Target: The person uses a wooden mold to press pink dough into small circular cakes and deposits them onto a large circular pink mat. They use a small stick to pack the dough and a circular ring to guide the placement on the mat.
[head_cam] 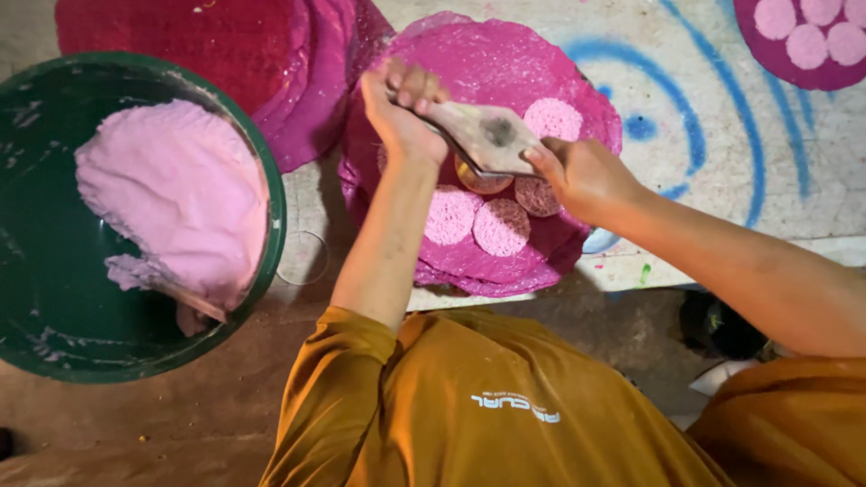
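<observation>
Head view, looking down. Left hand (403,110) clenched around the handle end of a flat scraper-like tool (476,137); right hand (582,176) pinching the opposite tip, fingers (541,155) closed on it. Tool held level, just above a magenta disc stack (492,54) lying near the front edge of the counter (812,171), itself a painted board with blue swirls. Small pale pink rounds (501,227) sitting on top of the stack, four or five visible, one partly under the tool; contact between blade and rounds not clear.

Risks, as judgement: stack overhanging the front counter edge a little, so downward pressure could slide or tip the top disc toward the lap. Rounds look soft and wet; angled blade could smear or tear one, or gouge the magenta sheet under it. Grip on the tool tip looks thin, slip possible if the paste is slick.

Containers: big green basin (271,216) on the floor, left of the counter, holding a thick slab of pale pink paste (176,194) draped against its far wall, rest of the bottom bare and smeared. Darker red disc pile (189,45) at the back left corner. Another magenta disc with pink rounds (767,54) at the back right corner.
</observation>
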